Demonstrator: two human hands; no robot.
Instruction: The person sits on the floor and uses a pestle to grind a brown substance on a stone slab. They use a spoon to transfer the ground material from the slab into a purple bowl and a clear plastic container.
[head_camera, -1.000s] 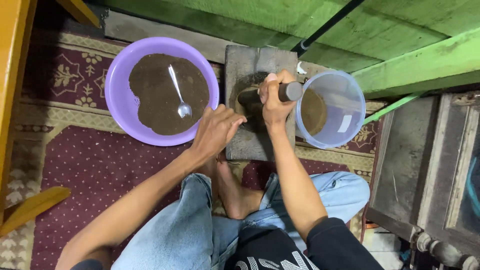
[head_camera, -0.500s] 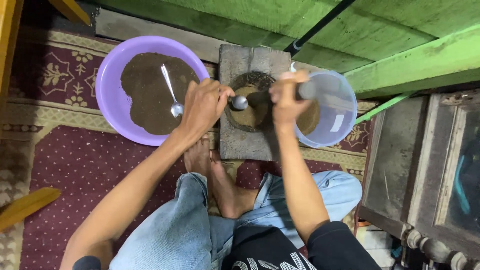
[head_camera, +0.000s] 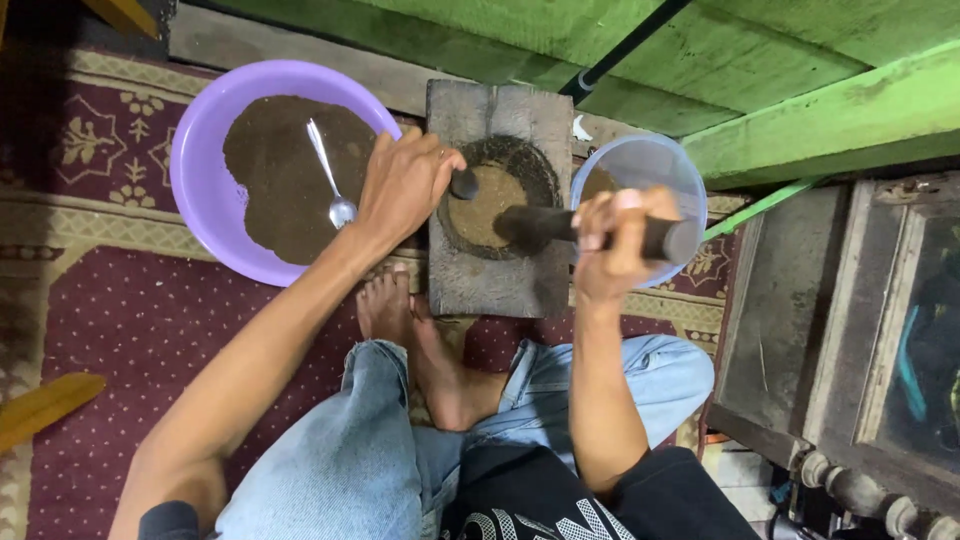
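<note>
I sit on the floor in front of a wooden block (head_camera: 500, 285) that has a round hollow (head_camera: 485, 200) holding brown powder. My right hand (head_camera: 612, 245) grips a thick dark pestle (head_camera: 535, 225). The pestle is tilted, with its tip in the hollow and its butt pointing right. My left hand (head_camera: 405, 185) rests at the hollow's left rim, fingers closed on a small dark object (head_camera: 463, 184) that I cannot make out. To the left stands a purple bowl (head_camera: 195, 190) of dark brown powder with a metal spoon (head_camera: 327, 172) lying in it.
A clear plastic tub (head_camera: 645, 160) with some brown powder stands right of the block, partly behind my right hand. Green wooden beams (head_camera: 800, 110) and a black rod (head_camera: 620, 50) run above. A dark metal frame (head_camera: 850, 330) is at the right, on a patterned red carpet (head_camera: 110, 330). My bare feet (head_camera: 420, 340) lie below the block.
My left hand moved from the block's edge toward the purple bowl, then to the hollow's rim. My right hand swung the pestle's butt to the right, in front of the clear tub.
</note>
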